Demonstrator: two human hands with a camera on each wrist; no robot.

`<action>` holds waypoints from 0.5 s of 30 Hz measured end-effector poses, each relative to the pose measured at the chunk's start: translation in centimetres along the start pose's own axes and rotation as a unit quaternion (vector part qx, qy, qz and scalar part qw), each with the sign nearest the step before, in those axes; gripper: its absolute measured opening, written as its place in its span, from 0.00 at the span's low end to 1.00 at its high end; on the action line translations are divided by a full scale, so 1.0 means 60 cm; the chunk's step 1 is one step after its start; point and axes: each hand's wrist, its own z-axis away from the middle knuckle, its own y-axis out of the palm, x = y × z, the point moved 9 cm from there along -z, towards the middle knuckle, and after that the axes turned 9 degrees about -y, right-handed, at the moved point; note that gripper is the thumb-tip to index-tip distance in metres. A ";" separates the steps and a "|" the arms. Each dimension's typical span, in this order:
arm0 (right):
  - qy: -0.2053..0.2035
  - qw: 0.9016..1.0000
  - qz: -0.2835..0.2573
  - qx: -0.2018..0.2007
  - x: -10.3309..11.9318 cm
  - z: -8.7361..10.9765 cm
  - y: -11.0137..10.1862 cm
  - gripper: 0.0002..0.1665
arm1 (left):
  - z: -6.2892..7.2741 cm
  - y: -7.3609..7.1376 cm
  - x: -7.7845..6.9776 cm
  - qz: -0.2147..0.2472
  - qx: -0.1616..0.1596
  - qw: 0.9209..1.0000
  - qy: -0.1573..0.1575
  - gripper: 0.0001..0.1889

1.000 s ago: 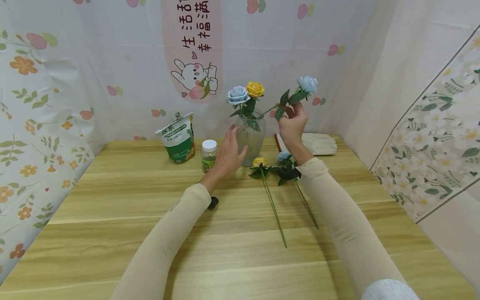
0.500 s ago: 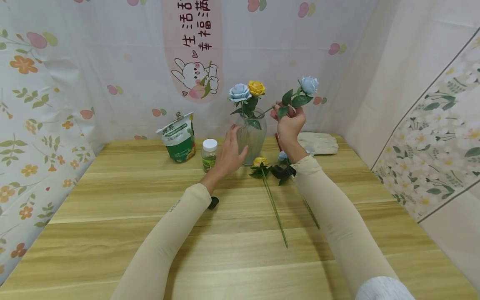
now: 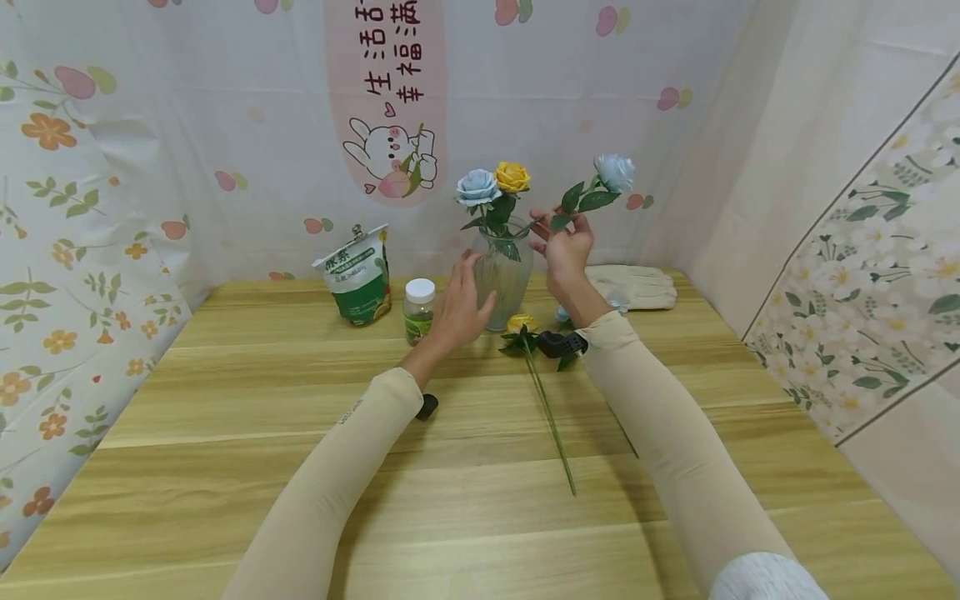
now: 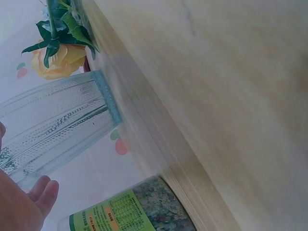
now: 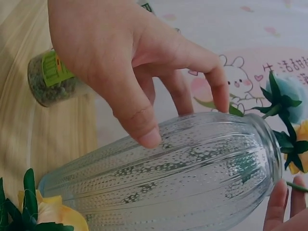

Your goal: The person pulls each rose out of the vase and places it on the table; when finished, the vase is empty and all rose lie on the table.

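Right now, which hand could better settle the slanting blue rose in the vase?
Likely the right hand: it holds the slanting blue rose, while the left hand touches the glass vase and holds no flower.

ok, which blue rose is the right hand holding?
The tilted blue rose above the right hand; another blue rose stands in the vase, a third, partly hidden, lies on the table.

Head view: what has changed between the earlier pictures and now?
The right hand has shifted left, along the blue rose it holds, closer to the vase; the bloom itself has barely moved. Nothing was newly taken hold of or let go. The left hand stayed at the vase, and the jar, pouch and tabletop yellow rose stayed put.
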 end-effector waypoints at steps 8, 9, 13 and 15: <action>-0.024 0.999 -0.013 -0.033 0.001 0.004 -0.009 0.08 | 0.003 0.003 0.000 -0.003 0.006 1.000 -0.010 0.35; -0.028 0.998 -0.023 -0.044 0.003 0.004 -0.012 0.08 | 0.003 0.003 -0.001 -0.002 0.006 1.000 -0.010 0.35; -0.038 0.995 -0.059 -0.076 0.009 0.004 -0.018 0.09 | 0.002 0.003 0.001 -0.005 0.004 1.000 -0.011 0.36; -0.036 0.993 -0.069 -0.087 0.011 0.003 -0.019 0.10 | 0.002 0.003 0.001 -0.006 0.003 1.000 -0.011 0.36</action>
